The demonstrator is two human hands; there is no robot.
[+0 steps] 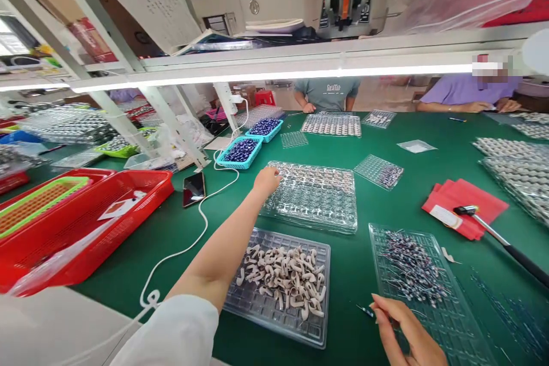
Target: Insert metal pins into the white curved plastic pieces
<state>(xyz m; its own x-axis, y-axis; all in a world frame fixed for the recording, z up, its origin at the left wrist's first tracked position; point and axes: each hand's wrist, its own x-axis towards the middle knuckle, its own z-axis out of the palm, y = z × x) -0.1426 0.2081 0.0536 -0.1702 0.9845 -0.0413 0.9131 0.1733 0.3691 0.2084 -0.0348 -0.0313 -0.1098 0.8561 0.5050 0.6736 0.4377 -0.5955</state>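
My left hand reaches to the far left edge of a clear blister tray, whose back rows hold small pale parts. Its fingers are closed in a pinch; whatever is between them is hidden. At the lower right my right hand has thumb and finger pinched at a small dark blue part with a thin wire end. Just right of it, a pile of thin wired parts lies on a clear ribbed tray. Beige curved plastic pieces are heaped on a grey tray nearest me.
Left stand red baskets, a phone and a white cable. Turquoise baskets hold dark blue pieces. Right are red packets and a black-handled tool. A lit shelf bar crosses above; two people sit opposite.
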